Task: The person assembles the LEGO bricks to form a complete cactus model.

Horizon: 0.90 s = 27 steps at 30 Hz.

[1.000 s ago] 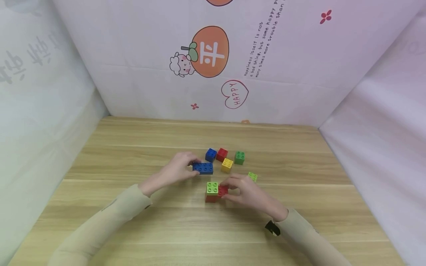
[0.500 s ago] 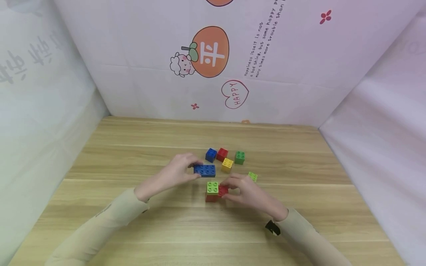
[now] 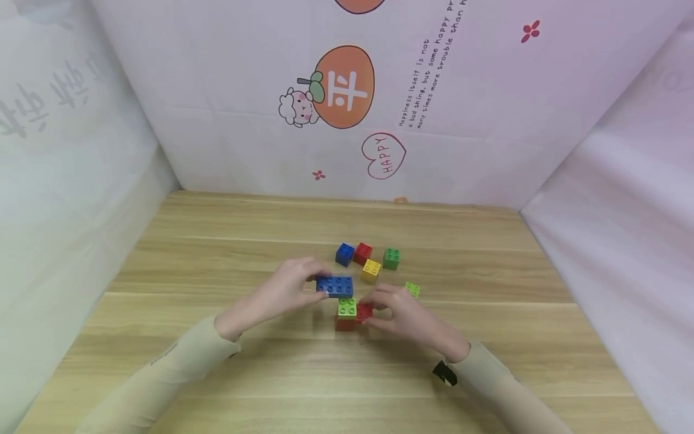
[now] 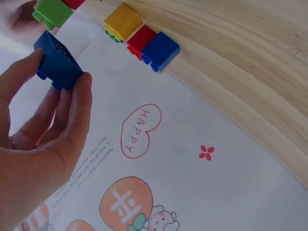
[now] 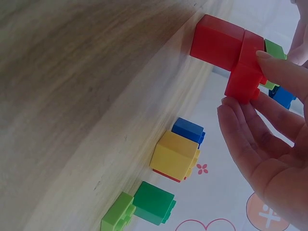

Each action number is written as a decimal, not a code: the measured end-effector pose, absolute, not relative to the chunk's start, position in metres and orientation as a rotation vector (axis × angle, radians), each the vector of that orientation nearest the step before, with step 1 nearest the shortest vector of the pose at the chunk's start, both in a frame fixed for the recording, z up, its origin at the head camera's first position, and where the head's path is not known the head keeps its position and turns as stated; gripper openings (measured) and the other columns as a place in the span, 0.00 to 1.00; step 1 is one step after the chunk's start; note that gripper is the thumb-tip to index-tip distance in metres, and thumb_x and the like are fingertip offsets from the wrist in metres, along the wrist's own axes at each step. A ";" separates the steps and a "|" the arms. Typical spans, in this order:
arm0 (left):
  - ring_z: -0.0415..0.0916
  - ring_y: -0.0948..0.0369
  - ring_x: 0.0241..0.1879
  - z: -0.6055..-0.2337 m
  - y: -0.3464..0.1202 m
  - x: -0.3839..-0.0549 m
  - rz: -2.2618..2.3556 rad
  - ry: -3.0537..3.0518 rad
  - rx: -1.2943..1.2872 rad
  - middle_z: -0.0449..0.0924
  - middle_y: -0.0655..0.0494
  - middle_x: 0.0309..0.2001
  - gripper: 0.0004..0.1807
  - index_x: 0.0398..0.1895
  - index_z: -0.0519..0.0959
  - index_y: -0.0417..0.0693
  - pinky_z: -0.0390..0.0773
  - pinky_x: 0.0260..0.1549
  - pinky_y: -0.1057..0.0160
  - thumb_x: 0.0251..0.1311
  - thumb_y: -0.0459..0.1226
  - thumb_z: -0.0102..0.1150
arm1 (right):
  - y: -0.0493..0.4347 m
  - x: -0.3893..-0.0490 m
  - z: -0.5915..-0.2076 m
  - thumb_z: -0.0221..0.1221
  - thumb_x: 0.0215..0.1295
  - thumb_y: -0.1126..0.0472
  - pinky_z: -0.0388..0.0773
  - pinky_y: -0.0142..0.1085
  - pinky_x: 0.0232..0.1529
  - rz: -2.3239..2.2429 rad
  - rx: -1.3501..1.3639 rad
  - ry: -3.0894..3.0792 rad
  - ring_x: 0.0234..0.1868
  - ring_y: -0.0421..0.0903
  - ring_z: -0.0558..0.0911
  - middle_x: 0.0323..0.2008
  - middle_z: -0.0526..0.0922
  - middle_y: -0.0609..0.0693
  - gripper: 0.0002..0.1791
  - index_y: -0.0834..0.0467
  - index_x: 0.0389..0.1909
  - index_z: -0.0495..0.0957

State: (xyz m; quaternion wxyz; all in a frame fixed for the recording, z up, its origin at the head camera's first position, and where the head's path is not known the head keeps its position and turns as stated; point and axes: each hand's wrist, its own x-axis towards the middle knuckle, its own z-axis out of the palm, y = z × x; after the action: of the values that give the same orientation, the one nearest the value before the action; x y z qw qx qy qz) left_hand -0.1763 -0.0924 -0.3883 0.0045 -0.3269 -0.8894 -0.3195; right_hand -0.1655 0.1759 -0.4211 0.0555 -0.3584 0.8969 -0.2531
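Note:
Thumb and fingertips of my left hand (image 3: 287,290) pinch a long blue brick (image 3: 335,288), studs up in the head view. It is held just behind a small stack, near the lime green brick (image 3: 347,309) that forms the stack's top. Under the lime piece, a red brick (image 5: 244,79) juts out to the right, and a thicker red block (image 5: 216,42) is the base on the table. My right hand (image 3: 405,314) grips the jutting end of that red brick between thumb and fingers. From the left wrist, the blue brick (image 4: 60,62) appears tilted, apart from the stack.
Behind the hands lie a blue brick (image 3: 344,254), a red brick (image 3: 363,253), a yellow brick (image 3: 371,270) and a green brick (image 3: 391,258). A loose lime green brick (image 3: 412,290) lies beyond the right hand. White printed cloth (image 3: 233,144) surrounds the wooden table (image 3: 217,235).
My left hand has brought the long blue brick toward me and slightly right, closer to the stack's top. My right hand keeps its hold on the red brick without visible movement.

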 end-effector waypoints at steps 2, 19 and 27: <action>0.83 0.58 0.45 -0.389 -0.092 -0.175 -1.003 -2.784 -1.031 0.85 0.48 0.47 0.21 0.51 0.81 0.40 0.87 0.45 0.61 0.52 0.33 0.71 | 0.176 -0.166 -0.421 0.69 0.59 0.60 0.87 0.38 0.45 -0.770 -1.090 2.723 0.43 0.46 0.87 0.45 0.87 0.50 0.16 0.56 0.48 0.83; 0.83 0.60 0.42 -0.391 -0.091 -0.165 -1.025 -2.823 -1.057 0.85 0.49 0.45 0.19 0.50 0.82 0.41 0.87 0.43 0.63 0.54 0.34 0.71 | 0.175 -0.166 -0.421 0.69 0.59 0.61 0.87 0.38 0.45 -0.787 -1.085 2.710 0.44 0.47 0.87 0.45 0.87 0.51 0.16 0.57 0.48 0.83; 0.83 0.60 0.43 -0.391 -0.091 -0.164 -1.027 -2.841 -1.063 0.85 0.49 0.46 0.19 0.50 0.82 0.41 0.87 0.44 0.62 0.55 0.35 0.71 | 0.177 -0.166 -0.422 0.69 0.59 0.60 0.87 0.38 0.45 -0.800 -1.072 2.713 0.44 0.46 0.87 0.45 0.87 0.50 0.16 0.56 0.48 0.83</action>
State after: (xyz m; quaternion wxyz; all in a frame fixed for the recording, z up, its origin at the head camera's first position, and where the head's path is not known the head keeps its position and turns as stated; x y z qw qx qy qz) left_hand -0.1636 -0.0905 -0.3908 -0.0305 -0.3317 -0.8868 -0.3204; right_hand -0.1660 0.1766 -0.4220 0.0584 -0.3537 0.8954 -0.2640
